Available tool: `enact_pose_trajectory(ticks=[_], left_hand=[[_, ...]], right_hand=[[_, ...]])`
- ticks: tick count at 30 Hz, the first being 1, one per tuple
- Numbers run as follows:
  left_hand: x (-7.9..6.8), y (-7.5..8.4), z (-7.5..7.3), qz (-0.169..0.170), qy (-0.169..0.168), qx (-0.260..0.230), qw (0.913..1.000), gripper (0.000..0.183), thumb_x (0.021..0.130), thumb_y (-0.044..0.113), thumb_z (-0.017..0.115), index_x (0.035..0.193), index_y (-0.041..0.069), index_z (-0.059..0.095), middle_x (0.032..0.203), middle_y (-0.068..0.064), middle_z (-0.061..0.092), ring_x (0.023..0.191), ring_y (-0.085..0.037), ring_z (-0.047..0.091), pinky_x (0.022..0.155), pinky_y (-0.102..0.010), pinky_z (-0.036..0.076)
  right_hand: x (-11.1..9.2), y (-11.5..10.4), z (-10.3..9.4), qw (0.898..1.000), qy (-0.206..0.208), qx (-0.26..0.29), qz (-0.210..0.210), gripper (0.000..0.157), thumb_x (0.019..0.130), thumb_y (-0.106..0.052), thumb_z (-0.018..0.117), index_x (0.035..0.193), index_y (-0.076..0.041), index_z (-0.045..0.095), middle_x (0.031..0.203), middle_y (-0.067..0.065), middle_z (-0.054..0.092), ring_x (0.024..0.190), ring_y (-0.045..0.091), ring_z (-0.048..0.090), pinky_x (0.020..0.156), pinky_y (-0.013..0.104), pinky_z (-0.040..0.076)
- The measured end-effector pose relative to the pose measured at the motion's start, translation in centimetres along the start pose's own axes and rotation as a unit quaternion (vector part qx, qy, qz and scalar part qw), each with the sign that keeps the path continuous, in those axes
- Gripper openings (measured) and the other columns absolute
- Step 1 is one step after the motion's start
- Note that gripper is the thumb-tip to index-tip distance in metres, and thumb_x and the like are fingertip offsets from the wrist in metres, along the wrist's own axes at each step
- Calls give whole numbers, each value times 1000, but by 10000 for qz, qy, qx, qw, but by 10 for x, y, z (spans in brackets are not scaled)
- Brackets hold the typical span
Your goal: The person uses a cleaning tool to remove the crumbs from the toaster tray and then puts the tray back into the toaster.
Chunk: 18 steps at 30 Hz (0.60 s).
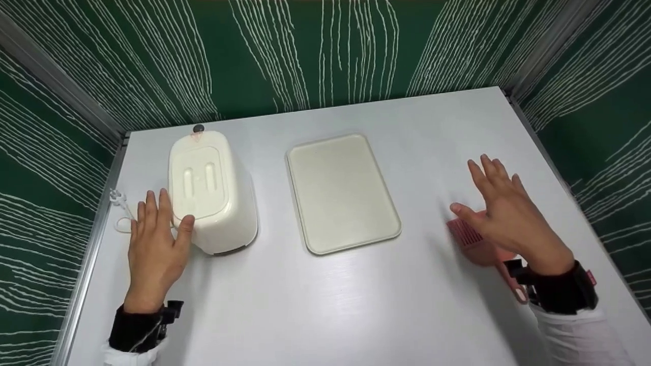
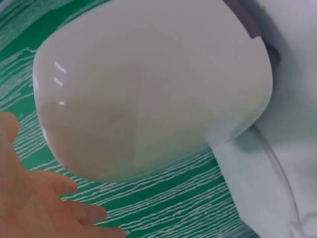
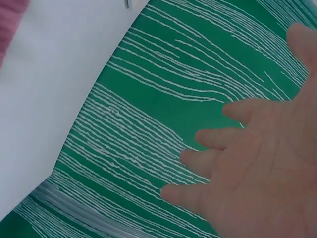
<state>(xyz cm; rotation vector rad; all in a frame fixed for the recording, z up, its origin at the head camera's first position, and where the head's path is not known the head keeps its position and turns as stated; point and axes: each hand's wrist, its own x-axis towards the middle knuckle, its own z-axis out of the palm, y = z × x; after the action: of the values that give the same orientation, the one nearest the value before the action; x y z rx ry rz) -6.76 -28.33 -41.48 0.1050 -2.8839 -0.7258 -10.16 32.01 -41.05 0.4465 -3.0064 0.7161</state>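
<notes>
My left hand (image 1: 156, 244) is held with fingers spread beside a white, rounded, box-shaped appliance (image 1: 239, 203). The appliance's lid has two long recesses, and its white plug (image 1: 118, 197) and cord lie at its left. In the left wrist view the smooth side of the appliance (image 2: 148, 89) fills the middle, with the fingers (image 2: 81, 210) below it. My right hand (image 1: 516, 223) holds nothing, fingers extended over a pink slotted turner (image 1: 470, 241). Part of the turner and a pinkish thing under it are hidden by this hand. The right wrist view shows the open palm (image 3: 262, 173).
A shallow cream tray (image 1: 343, 193) lies in the middle of the white table (image 1: 351, 300). Green walls (image 1: 305, 56) with white wavy lines stand at the back and both sides. A small dark knob (image 1: 198, 128) shows behind the appliance.
</notes>
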Motion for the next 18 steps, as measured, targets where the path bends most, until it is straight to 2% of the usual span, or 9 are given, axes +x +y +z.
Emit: enact_pose_trajectory(ticks=[4,7,13,18], left_hand=[[1,3,5,-225,200,-472,9984,75,112,49,40,166,4,16,172,-23,11,158,-43,8,122,-68,14],[4,5,10,-356,268,-916,9948,71,112,46,38,167,7,16,173,-17,12,158,-39,14,121,-67,19],[9,5,18,-436,275,-1587,9860,70,113,44,37,167,5,16,172,-15,16,158,-30,15,128,-47,14],[9,3,23,-615,384,-1874,9796,71,112,44,38,167,5,14,172,-13,16,158,-25,14,128,-42,13]], right_hand=[[3,-8,9,9999,-75,128,-53,89,103,-46,65,165,0,21,169,32,13,155,53,9,122,70,2],[5,-13,14,9997,-139,177,-67,89,103,-47,64,165,0,21,170,30,13,156,51,10,122,70,4],[10,-24,26,9988,-338,321,-158,88,104,-49,62,166,-3,19,172,26,11,158,45,8,123,67,7],[14,-32,36,9964,-519,603,-283,86,105,-49,60,167,-8,17,173,21,9,159,41,6,125,64,7]])
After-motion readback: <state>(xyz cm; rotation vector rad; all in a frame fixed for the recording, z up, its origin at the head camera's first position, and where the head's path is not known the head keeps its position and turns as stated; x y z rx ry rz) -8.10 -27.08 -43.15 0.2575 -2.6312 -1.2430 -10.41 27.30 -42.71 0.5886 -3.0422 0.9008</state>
